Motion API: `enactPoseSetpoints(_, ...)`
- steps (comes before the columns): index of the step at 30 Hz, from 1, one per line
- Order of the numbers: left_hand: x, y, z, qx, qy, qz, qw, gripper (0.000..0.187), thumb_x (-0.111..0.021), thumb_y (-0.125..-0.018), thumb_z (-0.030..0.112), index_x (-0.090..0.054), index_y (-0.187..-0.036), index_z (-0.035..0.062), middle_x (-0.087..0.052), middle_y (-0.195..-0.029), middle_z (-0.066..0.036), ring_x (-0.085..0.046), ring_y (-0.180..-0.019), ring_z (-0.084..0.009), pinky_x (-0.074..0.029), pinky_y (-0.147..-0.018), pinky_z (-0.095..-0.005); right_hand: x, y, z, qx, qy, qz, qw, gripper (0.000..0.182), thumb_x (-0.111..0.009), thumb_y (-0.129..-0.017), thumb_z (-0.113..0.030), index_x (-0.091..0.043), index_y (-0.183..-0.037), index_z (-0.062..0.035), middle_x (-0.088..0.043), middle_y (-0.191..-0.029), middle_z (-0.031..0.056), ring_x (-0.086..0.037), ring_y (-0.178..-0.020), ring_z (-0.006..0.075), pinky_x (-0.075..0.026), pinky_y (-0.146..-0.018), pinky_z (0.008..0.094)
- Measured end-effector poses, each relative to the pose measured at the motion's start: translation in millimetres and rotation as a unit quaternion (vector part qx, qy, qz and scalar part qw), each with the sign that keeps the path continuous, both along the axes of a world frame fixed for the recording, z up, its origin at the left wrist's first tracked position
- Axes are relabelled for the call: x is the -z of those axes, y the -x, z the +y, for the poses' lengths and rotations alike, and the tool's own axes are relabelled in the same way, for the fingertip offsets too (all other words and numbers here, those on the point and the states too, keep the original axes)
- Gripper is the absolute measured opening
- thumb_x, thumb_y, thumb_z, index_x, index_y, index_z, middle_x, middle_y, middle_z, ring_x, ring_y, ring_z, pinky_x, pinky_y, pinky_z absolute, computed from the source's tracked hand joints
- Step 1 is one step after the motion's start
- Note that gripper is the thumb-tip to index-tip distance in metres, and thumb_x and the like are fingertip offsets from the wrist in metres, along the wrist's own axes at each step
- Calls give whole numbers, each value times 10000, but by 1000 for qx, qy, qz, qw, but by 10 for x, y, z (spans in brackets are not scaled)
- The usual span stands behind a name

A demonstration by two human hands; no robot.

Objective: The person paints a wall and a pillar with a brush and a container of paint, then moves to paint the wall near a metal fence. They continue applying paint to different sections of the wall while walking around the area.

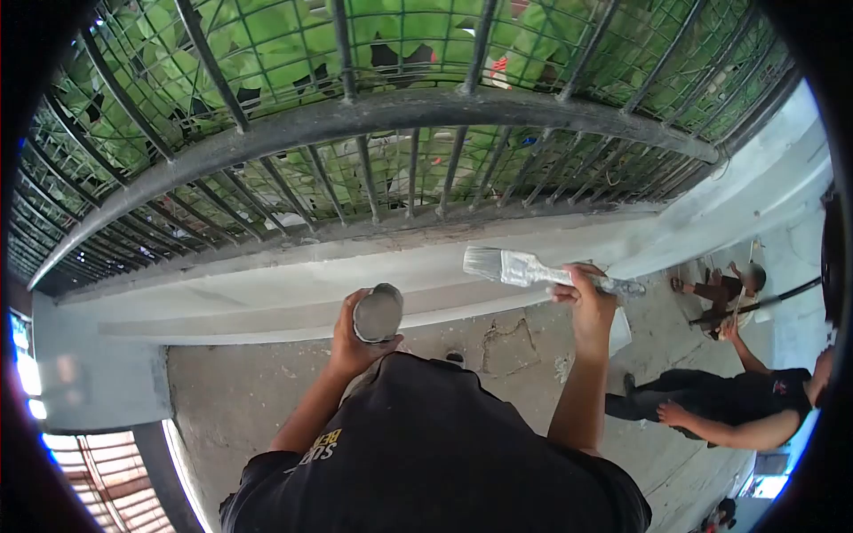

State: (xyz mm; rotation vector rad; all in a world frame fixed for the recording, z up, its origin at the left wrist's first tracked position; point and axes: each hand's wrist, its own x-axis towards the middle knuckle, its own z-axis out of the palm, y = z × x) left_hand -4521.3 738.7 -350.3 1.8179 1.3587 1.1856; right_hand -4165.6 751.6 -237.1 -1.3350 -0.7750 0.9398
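Note:
My left hand (353, 340) is wrapped round a small round container (378, 313), with grey paint-like material showing at its top. In my right hand (586, 293) is a paintbrush (520, 267), gripped by its handle. Its wide pale bristles point left, in front of the low wall (293, 289), and the handle's end sticks out to the right of my fingers. Brush and container are apart, with the container lower and to the left. Whether the bristles touch the wall, I cannot tell.
A black metal railing (400, 111) with green mesh runs above the wall, with foliage behind. At the right, a person in dark clothes (711, 404) stands holding a pole, and another person (733, 289) sits farther back. Cracked concrete floor (462, 391) lies below.

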Motion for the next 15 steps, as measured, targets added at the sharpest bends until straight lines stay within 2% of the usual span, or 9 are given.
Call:
enactPoseSetpoints(3, 42, 333, 56, -10, -19, 7, 1000, 910, -920, -579, 187, -409, -1312, 20, -555, -1226, -190, -589, -1117, -330, -488, -943, -414, -29, 311, 38, 5, -11, -12, 1000, 222, -624, -903, -131, -630, -1009, 65, -675, -861, 160, -711, -689, 249, -565, -592, 294)
enactPoseSetpoints(5, 89, 533, 58, -2, 30, -17, 999, 982, -936, -560, 191, -373, -1342, 2, -508, -1275, -182, -546, -1174, -301, -457, -983, -401, 17, 533, 32, -6, -19, -20, 1000, 222, -622, -905, -127, -630, -1015, 66, -675, -863, 159, -714, -705, 256, -577, -614, 298)
enactPoseSetpoints(15, 221, 1340, 116, 58, 32, 35, 997, 985, -934, -570, 166, -359, -1354, 4, -523, -1257, -163, -554, -1158, -281, -459, -977, -405, 362, 1343, -94, -12, 12, 5, 1000, 224, -608, -912, -104, -633, -1032, 84, -673, -937, 147, -718, -735, 255, -593, -654, 308)
